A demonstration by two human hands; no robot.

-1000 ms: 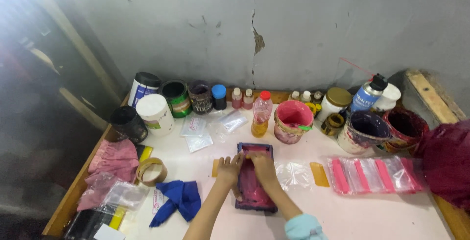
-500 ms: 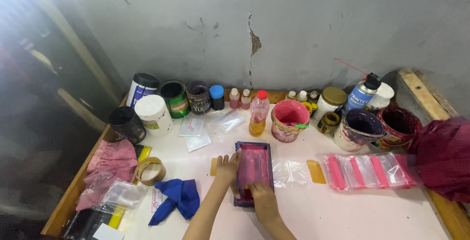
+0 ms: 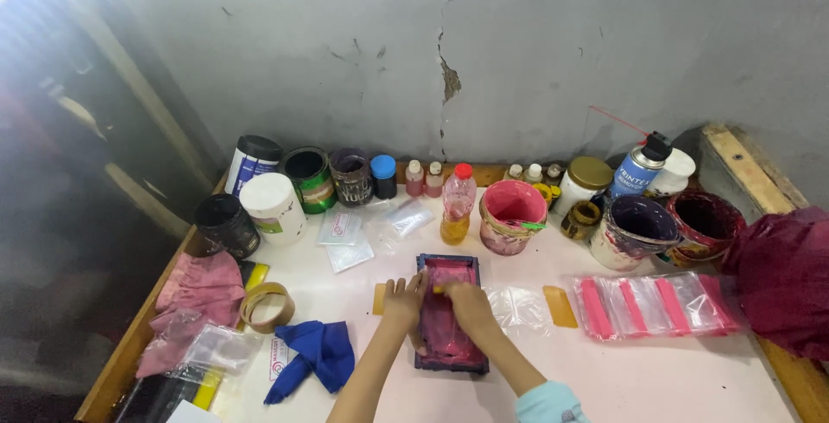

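Centrally, on a smooth white table [image 3: 656, 380], a dark rectangular frame [image 3: 449, 361] smeared with glossy pink ink lies flat. The left hand [image 3: 403, 298] grips its left edge; the right hand [image 3: 466, 302] presses a small yellow-tipped tool, mostly hidden, against the ink. Paint tubs [image 3: 509, 216] crowd the back; a crumpled blue cloth [image 3: 319, 350] sits left.

Small print/craft workshop: white, ink-stained table [image 3: 673, 380] w/ open pink-smeared paint tubs [image 3: 511, 214], blue aerosol spray can [image 3: 637, 169], brown tape roll [image 3: 266, 306], blue rag [image 3: 318, 352]; cracked grey plaster wall [image 3: 449, 78] behind.
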